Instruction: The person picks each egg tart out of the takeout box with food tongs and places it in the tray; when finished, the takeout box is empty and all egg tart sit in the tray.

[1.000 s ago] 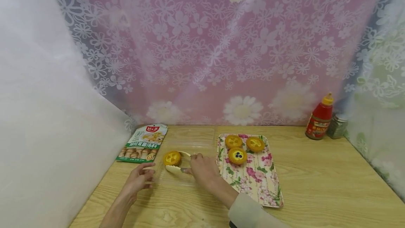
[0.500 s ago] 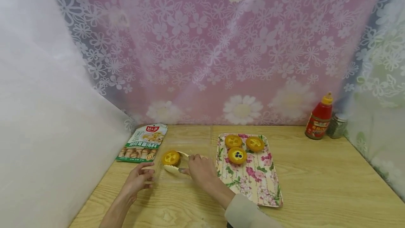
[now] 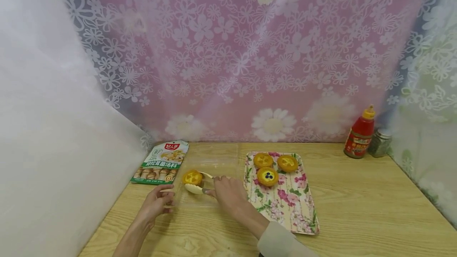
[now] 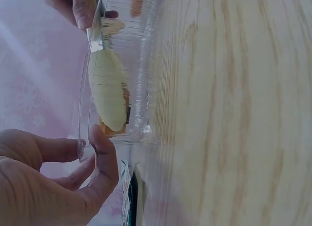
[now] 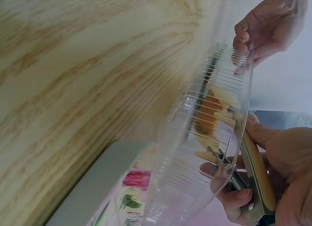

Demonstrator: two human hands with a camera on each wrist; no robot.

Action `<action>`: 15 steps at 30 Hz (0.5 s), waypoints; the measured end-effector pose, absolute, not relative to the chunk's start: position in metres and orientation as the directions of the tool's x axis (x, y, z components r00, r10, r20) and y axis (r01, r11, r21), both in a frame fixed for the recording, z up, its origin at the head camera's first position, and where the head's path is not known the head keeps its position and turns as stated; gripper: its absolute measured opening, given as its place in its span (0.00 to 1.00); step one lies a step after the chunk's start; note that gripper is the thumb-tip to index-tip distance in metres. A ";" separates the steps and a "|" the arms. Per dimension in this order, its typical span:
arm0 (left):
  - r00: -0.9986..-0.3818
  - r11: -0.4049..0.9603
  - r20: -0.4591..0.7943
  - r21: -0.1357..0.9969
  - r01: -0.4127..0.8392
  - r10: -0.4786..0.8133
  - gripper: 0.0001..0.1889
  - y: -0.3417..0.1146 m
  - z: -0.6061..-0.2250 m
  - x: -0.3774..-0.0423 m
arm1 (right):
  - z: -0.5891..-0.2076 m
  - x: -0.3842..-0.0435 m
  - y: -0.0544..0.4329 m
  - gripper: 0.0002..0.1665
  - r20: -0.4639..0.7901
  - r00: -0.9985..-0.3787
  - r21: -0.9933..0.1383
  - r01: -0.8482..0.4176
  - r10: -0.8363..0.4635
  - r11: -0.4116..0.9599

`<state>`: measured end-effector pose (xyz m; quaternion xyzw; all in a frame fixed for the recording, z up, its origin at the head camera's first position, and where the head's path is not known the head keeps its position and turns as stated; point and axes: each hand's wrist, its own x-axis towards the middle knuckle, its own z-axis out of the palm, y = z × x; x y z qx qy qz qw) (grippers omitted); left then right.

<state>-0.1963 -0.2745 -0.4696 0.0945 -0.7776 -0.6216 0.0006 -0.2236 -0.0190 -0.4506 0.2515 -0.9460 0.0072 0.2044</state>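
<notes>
My left hand (image 3: 156, 204) pinches the near left corner of a clear plastic container (image 4: 85, 114), fingers and thumb on either side of its rim. In that container lies a yellow-topped egg tart (image 3: 192, 178). My right hand (image 3: 231, 195) grips a pair of food tongs (image 3: 194, 188) with pale scalloped ends and a tan handle side (image 5: 258, 175). The two tong ends stand on the near and far sides of the tart; whether both touch it I cannot tell. Through the ribbed wall in the left wrist view, one tong end covers most of the tart.
Right of the container lies a floral tray (image 3: 285, 213) with three tarts (image 3: 267, 176) toward its back. A green and white food packet (image 3: 160, 162) lies back left. A red sauce bottle (image 3: 360, 136) and a small glass jar (image 3: 380, 142) stand back right.
The container, the tart, the tongs and my right hand have shifted slightly left. My left hand stays almost in place. The tarts on the tray have not moved.
</notes>
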 end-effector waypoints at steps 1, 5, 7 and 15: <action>-0.982 0.208 -0.117 0.967 -0.146 -0.146 0.20 -0.274 -0.469 -0.196 | -0.450 -0.223 -0.018 0.29 0.391 -0.790 0.079 -0.482 -0.472 0.873; -0.984 0.197 -0.117 0.970 -0.143 -0.138 0.20 -0.273 -0.469 -0.197 | -0.445 -0.221 -0.014 0.29 0.401 -0.786 0.042 -0.497 -0.470 0.867; -0.983 0.191 -0.119 0.971 -0.144 -0.138 0.20 -0.273 -0.469 -0.198 | -0.442 -0.220 -0.012 0.28 0.398 -0.789 0.021 -0.502 -0.468 0.864; -0.984 0.190 -0.121 0.971 -0.144 -0.130 0.20 -0.272 -0.469 -0.200 | -0.437 -0.213 0.009 0.29 0.387 -0.797 -0.052 -0.521 -0.463 0.852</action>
